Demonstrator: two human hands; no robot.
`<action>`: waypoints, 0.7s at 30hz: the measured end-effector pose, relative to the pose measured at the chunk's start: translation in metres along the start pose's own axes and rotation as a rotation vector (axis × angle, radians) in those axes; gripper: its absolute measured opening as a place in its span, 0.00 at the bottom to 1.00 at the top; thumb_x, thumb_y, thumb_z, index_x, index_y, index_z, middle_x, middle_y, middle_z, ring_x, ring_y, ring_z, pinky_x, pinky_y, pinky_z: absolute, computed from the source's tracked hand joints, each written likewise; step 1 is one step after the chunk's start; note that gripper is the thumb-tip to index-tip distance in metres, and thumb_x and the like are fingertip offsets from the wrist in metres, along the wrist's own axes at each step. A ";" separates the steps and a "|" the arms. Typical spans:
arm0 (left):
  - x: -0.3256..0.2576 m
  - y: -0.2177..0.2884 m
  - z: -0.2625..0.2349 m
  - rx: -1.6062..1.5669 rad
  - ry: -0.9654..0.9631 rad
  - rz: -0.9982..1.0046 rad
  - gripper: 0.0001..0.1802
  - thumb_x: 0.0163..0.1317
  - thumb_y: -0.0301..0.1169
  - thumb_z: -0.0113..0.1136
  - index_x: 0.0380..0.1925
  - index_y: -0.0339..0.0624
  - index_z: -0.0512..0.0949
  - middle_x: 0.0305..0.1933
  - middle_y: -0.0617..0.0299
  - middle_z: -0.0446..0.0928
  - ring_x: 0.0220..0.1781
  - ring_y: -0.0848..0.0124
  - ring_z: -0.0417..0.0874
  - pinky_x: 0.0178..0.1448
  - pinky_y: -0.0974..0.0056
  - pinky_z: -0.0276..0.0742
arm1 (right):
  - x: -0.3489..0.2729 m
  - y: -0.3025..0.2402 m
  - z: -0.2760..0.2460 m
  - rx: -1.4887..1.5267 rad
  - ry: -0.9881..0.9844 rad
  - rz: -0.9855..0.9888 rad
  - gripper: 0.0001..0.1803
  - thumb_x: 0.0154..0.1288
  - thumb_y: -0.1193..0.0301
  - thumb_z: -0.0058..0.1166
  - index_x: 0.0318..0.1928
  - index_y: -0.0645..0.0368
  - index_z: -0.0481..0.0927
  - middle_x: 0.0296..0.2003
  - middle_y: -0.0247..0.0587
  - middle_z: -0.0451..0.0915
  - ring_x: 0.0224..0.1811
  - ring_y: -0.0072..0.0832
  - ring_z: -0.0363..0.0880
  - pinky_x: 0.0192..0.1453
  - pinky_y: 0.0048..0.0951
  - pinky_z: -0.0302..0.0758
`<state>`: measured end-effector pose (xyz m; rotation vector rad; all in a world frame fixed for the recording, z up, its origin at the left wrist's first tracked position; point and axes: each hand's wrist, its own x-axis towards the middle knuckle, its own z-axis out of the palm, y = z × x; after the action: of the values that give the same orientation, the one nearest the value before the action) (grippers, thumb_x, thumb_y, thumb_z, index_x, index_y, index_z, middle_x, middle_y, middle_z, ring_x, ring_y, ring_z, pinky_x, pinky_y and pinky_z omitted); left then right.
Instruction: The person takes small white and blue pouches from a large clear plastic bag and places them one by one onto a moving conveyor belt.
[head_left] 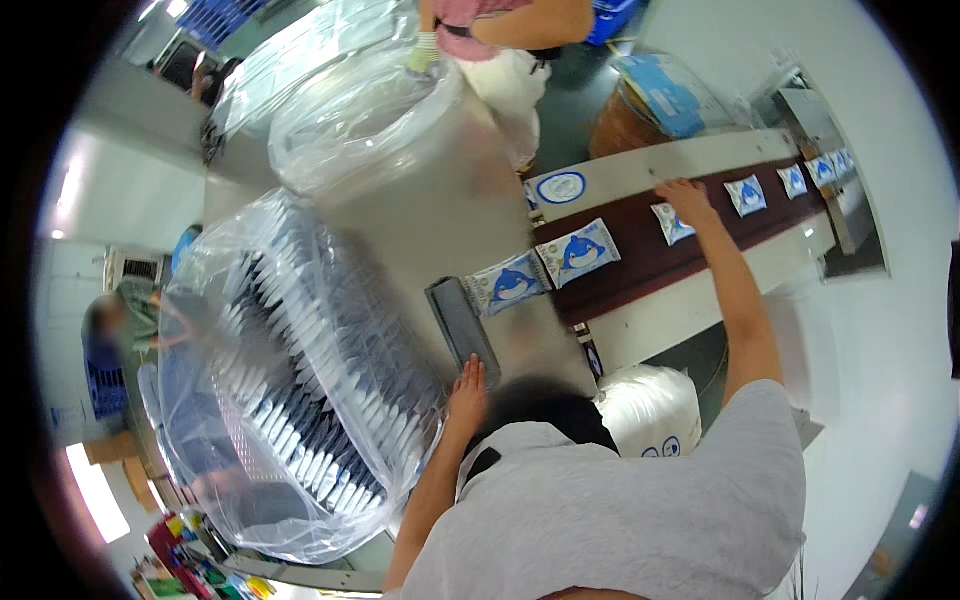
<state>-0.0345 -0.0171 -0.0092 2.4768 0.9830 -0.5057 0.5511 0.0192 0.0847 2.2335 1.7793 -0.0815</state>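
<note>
My left hand lies with its fingers stretched out against the near end of a grey rectangular bar on the metal table. A white packet with a blue whale picture butts against that bar. Beside it, a second whale packet straddles the table's edge and the end of the dark red conveyor belt. Farther right, my right hand reaches over the belt with fingers apart, just above another packet that my wrist partly covers. Whether it touches this packet I cannot tell.
Left of me stands a plastic-lined crate packed with rows of packets. More packets sit along the belt toward a wall opening. Across the table, a person with a gloved hand stands by a clear plastic bag. A white sack is beside me.
</note>
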 end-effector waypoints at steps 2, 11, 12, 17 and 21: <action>0.003 0.004 0.000 -0.002 -0.043 -0.032 0.44 0.52 0.27 0.53 0.68 0.33 0.45 0.75 0.49 0.34 0.75 0.55 0.44 0.71 0.51 0.55 | -0.003 0.027 0.029 -0.043 -0.046 0.016 0.14 0.59 0.67 0.51 0.47 0.44 0.77 0.47 0.32 0.77 0.56 0.36 0.72 0.58 0.62 0.63; -0.005 0.006 0.011 -0.051 0.074 -0.079 0.33 0.58 0.26 0.43 0.67 0.38 0.53 0.76 0.58 0.40 0.74 0.61 0.50 0.67 0.49 0.61 | 0.080 -0.165 -0.059 0.418 -0.411 -0.893 0.32 0.39 0.58 0.68 0.42 0.68 0.77 0.41 0.55 0.78 0.48 0.44 0.76 0.48 0.38 0.71; -0.005 0.005 0.013 -0.051 0.083 -0.076 0.33 0.59 0.26 0.42 0.67 0.38 0.53 0.75 0.58 0.41 0.74 0.61 0.51 0.67 0.49 0.61 | 0.086 -0.200 -0.060 0.511 -0.446 -1.038 0.31 0.40 0.59 0.68 0.42 0.70 0.76 0.41 0.56 0.77 0.48 0.44 0.76 0.49 0.39 0.71; 0.005 0.013 0.008 -0.059 0.141 -0.080 0.32 0.59 0.26 0.42 0.66 0.38 0.54 0.75 0.58 0.43 0.73 0.60 0.53 0.67 0.49 0.61 | 0.082 -0.289 0.004 0.474 -0.533 -0.861 0.47 0.33 0.47 0.71 0.50 0.67 0.73 0.51 0.54 0.72 0.57 0.47 0.68 0.60 0.37 0.68; -0.003 0.012 0.034 -0.060 0.233 -0.119 0.33 0.57 0.26 0.45 0.65 0.37 0.57 0.75 0.57 0.44 0.73 0.60 0.54 0.66 0.49 0.62 | 0.014 -0.317 -0.016 0.172 -0.535 -0.521 0.55 0.26 0.46 0.74 0.54 0.66 0.68 0.57 0.51 0.65 0.64 0.47 0.58 0.61 0.55 0.61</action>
<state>-0.0339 -0.0435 -0.0338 2.4732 1.2222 -0.2227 0.2471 0.0993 0.0381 1.5638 2.0167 -0.8739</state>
